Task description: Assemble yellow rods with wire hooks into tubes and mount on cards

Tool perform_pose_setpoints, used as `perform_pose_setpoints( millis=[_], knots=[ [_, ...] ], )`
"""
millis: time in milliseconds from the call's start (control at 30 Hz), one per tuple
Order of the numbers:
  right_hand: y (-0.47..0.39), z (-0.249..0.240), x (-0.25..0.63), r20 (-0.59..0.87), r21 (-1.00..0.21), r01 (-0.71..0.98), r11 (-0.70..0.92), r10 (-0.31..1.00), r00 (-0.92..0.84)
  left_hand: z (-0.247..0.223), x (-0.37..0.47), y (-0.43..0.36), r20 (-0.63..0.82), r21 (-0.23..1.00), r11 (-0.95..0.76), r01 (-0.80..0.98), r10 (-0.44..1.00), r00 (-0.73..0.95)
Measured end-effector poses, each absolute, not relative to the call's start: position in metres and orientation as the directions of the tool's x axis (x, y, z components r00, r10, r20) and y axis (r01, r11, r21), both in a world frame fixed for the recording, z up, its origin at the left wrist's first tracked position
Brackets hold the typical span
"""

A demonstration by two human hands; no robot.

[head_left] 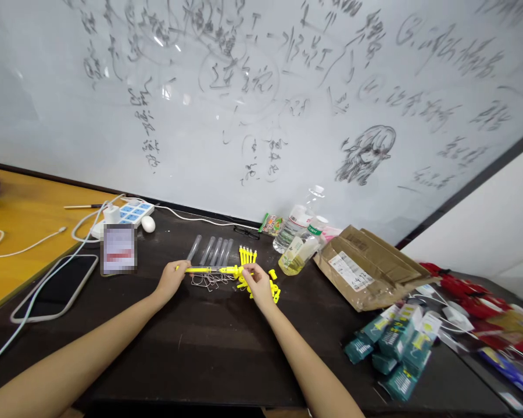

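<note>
A slim yellow rod with a clear tube section (pixel 209 270) is held level above the dark tabletop. At its left end the fingers of my left hand (pixel 172 281) are closed in a pinch. My right hand (pixel 259 283) pinches the thicker yellow fitting at the right end. Just behind the rod lie several clear plastic tubes (pixel 218 251), side by side. Several yellow stems with metallic tips (pixel 247 254) stand in a row beyond my right hand. Bent metal wires (pixel 211 281) lie beneath the rod. Loose small yellow parts (pixel 275 292) are partly hidden by my right hand.
Two bottles (pixel 291 255) and a brown cardboard parcel (pixel 366 264) stand at the back right, with several green boxes (pixel 401 342) in front. On the left are a phone (pixel 58 287), a white cable, a blurred-out item (pixel 118 249) and a power strip (pixel 133 213). A whiteboard rises behind.
</note>
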State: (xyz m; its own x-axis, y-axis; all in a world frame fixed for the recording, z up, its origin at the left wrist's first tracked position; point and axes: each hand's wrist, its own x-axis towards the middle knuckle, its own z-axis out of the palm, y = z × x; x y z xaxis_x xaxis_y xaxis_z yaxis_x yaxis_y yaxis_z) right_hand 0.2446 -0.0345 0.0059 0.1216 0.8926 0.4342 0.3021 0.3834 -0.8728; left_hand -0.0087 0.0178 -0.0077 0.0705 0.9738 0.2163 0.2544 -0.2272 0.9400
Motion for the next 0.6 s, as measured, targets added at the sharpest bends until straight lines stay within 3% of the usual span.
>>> perform_pose_setpoints(
  millis=[600],
  knots=[
    [-0.0412,0.0152,0.2438,0.411,-0.878,0.291,0.379,0.910,0.057,-0.0030,-0.0092,0.0139,0.226,0.931,-0.248,0.267,0.968,0.110]
  ],
)
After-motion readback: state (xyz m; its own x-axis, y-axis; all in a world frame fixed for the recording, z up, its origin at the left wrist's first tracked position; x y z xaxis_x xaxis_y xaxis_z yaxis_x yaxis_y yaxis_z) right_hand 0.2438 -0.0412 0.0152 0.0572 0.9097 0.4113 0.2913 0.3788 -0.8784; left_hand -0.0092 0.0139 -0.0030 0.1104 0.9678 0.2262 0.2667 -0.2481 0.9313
